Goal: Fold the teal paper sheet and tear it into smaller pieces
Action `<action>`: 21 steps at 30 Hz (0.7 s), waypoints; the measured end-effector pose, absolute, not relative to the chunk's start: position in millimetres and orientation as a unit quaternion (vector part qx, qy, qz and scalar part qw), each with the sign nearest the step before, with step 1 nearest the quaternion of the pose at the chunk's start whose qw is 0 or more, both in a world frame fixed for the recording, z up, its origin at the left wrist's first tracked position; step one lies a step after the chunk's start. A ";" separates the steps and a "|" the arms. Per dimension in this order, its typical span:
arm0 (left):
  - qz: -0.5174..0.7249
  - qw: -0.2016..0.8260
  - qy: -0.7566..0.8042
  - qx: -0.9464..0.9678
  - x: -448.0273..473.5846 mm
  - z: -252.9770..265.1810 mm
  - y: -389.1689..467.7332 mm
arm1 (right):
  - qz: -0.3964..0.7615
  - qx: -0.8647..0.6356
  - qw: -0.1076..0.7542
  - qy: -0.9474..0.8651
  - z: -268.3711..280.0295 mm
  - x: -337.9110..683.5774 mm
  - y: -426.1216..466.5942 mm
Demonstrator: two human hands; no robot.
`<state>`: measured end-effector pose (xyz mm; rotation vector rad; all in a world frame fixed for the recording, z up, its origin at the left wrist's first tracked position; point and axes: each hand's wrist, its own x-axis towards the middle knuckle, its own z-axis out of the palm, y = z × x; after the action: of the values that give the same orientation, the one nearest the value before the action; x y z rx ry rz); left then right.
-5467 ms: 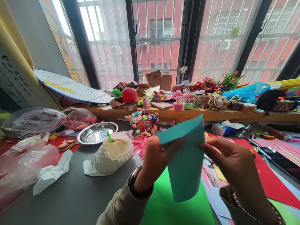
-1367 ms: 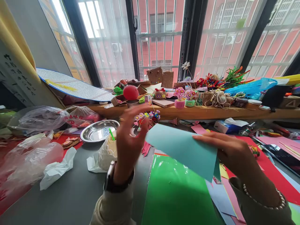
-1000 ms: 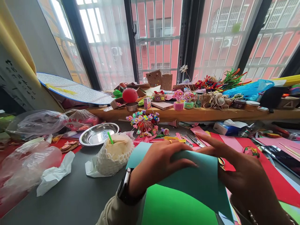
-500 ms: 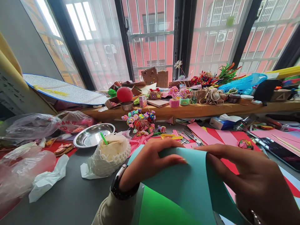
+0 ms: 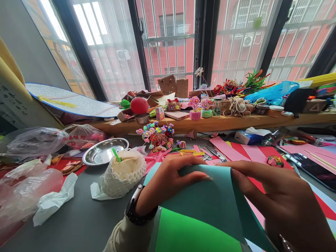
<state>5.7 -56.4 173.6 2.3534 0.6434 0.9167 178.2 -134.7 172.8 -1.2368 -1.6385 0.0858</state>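
Note:
A sheet of teal paper (image 5: 204,199) is raised and bent between my hands. My left hand (image 5: 173,178), with a watch (image 5: 135,206) on its wrist, grips the sheet, thumb on the near face and fingers over the top edge. At the sheet's upper right corner, my right hand (image 5: 283,196) pinches the paper between thumb and fingers, and a fold hangs down below it. Bright green paper (image 5: 194,232) lies underneath, partly covered by the teal sheet.
A coconut (image 5: 124,175) in white foam netting with a green straw stands left, before a metal plate (image 5: 105,150). Plastic bags (image 5: 28,192) fill the far left. Scissors (image 5: 207,155), pink strips (image 5: 228,148) and a phone (image 5: 313,169) lie behind and right. Crafts line the wooden ledge (image 5: 178,127).
The teal sheet's lower edge has lifted slightly, so more green paper shows beneath. Both hands keep their hold and have barely shifted.

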 end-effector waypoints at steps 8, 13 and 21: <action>0.392 0.208 0.250 0.861 9.9 169.1 -56.9 | 0.067 -0.523 0.529 -0.665 172.6 175.5 -134.5; 0.395 0.200 0.253 0.860 7.7 168.6 -56.9 | 0.077 -0.518 0.523 -0.673 175.2 176.6 -135.6; 0.385 0.228 0.244 0.860 8.9 172.1 -58.7 | 0.075 -0.502 0.556 -0.658 173.6 175.0 -135.3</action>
<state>8.9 -58.7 172.1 2.3699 0.6734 1.0610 175.0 -135.3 173.6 -1.1863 -1.5531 0.1760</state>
